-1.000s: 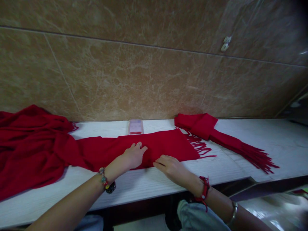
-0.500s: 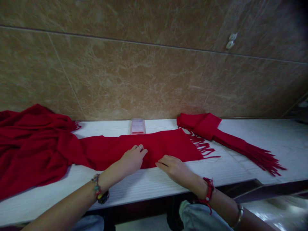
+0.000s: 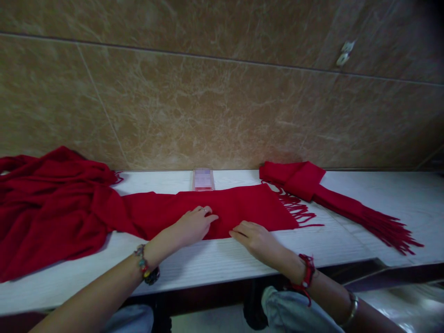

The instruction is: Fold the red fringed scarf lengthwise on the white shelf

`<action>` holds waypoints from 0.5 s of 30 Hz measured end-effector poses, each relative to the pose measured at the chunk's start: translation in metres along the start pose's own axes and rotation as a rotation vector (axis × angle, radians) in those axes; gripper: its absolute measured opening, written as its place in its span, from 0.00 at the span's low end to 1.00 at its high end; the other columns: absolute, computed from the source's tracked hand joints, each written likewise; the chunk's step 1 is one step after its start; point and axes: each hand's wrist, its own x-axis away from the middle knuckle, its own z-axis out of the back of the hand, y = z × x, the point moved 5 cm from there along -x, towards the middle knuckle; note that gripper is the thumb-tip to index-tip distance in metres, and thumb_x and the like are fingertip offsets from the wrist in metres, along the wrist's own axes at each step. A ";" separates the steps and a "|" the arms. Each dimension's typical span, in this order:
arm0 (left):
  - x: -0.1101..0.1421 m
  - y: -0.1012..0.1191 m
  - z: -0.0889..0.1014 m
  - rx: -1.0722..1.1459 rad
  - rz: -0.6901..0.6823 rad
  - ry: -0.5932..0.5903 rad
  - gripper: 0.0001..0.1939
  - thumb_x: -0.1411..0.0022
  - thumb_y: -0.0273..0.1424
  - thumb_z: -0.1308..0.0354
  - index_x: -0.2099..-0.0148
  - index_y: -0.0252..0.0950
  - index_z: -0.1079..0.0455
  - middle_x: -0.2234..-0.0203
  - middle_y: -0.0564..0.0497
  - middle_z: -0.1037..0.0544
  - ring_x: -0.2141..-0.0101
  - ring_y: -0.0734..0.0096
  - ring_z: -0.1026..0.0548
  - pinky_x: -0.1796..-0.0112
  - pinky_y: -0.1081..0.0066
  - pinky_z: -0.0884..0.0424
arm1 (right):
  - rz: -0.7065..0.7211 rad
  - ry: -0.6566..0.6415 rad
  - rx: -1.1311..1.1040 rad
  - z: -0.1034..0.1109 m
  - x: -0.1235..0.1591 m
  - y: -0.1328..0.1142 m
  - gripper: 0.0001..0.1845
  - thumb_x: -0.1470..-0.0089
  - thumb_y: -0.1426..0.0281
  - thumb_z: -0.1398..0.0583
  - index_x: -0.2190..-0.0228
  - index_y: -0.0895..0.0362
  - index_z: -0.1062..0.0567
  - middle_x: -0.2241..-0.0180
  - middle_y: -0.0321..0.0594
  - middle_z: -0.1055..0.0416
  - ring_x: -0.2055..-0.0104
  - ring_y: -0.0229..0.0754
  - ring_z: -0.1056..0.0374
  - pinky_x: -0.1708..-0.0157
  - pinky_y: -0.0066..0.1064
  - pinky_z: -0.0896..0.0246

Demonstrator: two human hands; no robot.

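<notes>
A red scarf (image 3: 243,208) lies spread in a flat strip along the white counter, its fringed end to the right. My left hand (image 3: 194,225) rests on the middle of the strip, fingers bent down onto the cloth and the thumb held apart. At the near edge, my right hand (image 3: 258,240) has its thumb and fingers closed on the scarf's border; the fingertips are partly hidden. Toward the left, the strip runs into a loose, rumpled heap of red cloth (image 3: 65,203).
Another red scarf (image 3: 294,178), folded and knotted with its fringe trailing right, lies beyond the fringed end. A small clear case (image 3: 203,179) stands against the brown marble wall (image 3: 215,106). The white counter (image 3: 194,273) has its front edge just before my knees.
The view has shifted slightly, so everything sits a little further right and higher. Both hands stay at nearly the same places on the scarf.
</notes>
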 end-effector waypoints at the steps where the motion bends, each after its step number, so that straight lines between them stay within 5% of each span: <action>1: -0.003 -0.006 -0.001 -0.009 0.060 0.004 0.20 0.37 0.27 0.59 0.44 0.38 0.40 0.49 0.42 0.35 0.52 0.59 0.34 0.57 0.61 0.33 | 0.000 0.001 0.003 0.000 0.000 0.000 0.09 0.49 0.79 0.42 0.63 0.61 0.29 0.66 0.43 0.30 0.66 0.43 0.37 0.65 0.34 0.37; 6: -0.003 -0.052 0.000 -0.087 0.514 -0.065 0.22 0.36 0.35 0.60 0.41 0.37 0.43 0.47 0.38 0.38 0.52 0.45 0.36 0.62 0.51 0.32 | 0.003 0.011 0.017 0.000 0.001 0.000 0.09 0.49 0.79 0.43 0.63 0.61 0.28 0.67 0.43 0.30 0.67 0.42 0.37 0.66 0.33 0.37; 9: 0.004 -0.058 0.002 -0.118 0.645 -0.095 0.23 0.37 0.37 0.59 0.42 0.34 0.42 0.48 0.36 0.36 0.53 0.44 0.35 0.62 0.50 0.34 | 0.003 0.017 0.024 0.000 0.001 0.000 0.08 0.49 0.79 0.42 0.64 0.61 0.28 0.68 0.42 0.30 0.67 0.42 0.37 0.67 0.33 0.37; 11: 0.002 -0.047 0.002 -0.126 0.557 -0.069 0.21 0.37 0.33 0.57 0.44 0.33 0.40 0.49 0.36 0.35 0.54 0.47 0.34 0.60 0.52 0.34 | -0.003 0.014 0.026 0.001 0.000 -0.001 0.08 0.49 0.79 0.42 0.64 0.61 0.28 0.68 0.42 0.30 0.68 0.42 0.37 0.67 0.33 0.37; 15: -0.008 -0.012 -0.002 -0.001 0.112 0.023 0.20 0.38 0.27 0.57 0.44 0.39 0.40 0.48 0.43 0.36 0.51 0.59 0.35 0.56 0.60 0.35 | 0.000 -0.005 0.023 0.003 -0.001 -0.003 0.08 0.50 0.79 0.42 0.64 0.61 0.28 0.69 0.41 0.30 0.69 0.42 0.37 0.68 0.32 0.38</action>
